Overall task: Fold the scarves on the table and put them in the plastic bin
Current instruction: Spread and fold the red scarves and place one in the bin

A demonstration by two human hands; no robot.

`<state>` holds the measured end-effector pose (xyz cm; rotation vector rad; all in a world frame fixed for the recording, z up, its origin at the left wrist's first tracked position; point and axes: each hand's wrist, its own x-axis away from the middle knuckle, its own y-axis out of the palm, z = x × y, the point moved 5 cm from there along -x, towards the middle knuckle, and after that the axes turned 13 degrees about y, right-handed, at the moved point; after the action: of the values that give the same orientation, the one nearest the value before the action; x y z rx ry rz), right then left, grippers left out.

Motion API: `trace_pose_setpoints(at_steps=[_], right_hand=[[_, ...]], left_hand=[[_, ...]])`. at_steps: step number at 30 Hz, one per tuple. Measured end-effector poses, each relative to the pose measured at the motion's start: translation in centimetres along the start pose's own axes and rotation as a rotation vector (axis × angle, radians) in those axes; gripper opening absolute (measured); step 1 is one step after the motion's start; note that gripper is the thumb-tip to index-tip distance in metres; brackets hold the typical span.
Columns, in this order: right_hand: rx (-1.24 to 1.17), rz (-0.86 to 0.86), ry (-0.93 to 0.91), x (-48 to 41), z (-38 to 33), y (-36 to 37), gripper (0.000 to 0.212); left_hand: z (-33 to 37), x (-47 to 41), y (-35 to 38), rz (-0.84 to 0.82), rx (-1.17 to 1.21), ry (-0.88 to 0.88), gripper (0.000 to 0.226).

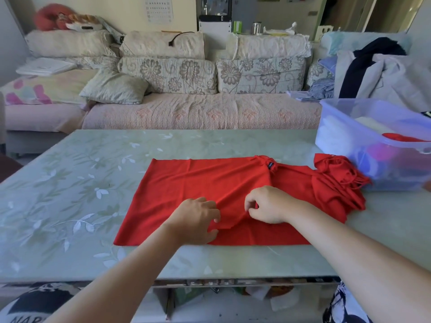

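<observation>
Pinching the scarf for its next fold
Scarf (pixel 186 183) lies left of the bin (pixel 338 141), fringe nearest it; left hand (pixel 196 220) and right hand (pixel 270 205) both pinch cloth; best to lift evenly and match edges.

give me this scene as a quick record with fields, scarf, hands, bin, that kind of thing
surface: table with a leaf pattern
item: red scarf, spread mostly flat, its stringy end bunched on the right, next to the bin
left: left hand pinches a raised fold near the scarf's near edge
right: right hand pinches the cloth close beside it
container: clear plastic bin at the table's right side, with cloth already inside
behind: sofa with cushions
</observation>
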<state>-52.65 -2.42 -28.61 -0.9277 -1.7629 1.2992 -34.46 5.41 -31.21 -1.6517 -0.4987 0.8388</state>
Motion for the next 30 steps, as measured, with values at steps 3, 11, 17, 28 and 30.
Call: trace_pose_setpoints(at_steps=[3, 11, 17, 28, 30], right_hand=[[-0.056, 0.172, -0.035, 0.5, -0.5, -1.0, 0.018], [0.135, 0.016, -0.11, 2.1, -1.1, 0.6, 0.016], [0.241, -0.156, -0.024, 3.0, -0.9, 1.4, 0.03], [0.12, -0.046, -0.208, 1.0, -7.5, 5.6, 0.06], [0.111, -0.105, -0.199, 0.9, -8.3, 6.1, 0.082]], left_hand=[[0.3, 0.4, -0.4, 0.11, 0.053, -0.054, 0.009], [1.6, 1.7, -1.0, 0.061, 0.243, -0.094, 0.01], [-1.1, 3.3, -1.6, 0.233, 0.176, -0.202, 0.011], [-6.4, 13.5, 2.0, -0.308, 0.142, -0.63, 0.102], [-6.5, 14.4, 1.6, -0.304, 0.13, -0.618, 0.102]])
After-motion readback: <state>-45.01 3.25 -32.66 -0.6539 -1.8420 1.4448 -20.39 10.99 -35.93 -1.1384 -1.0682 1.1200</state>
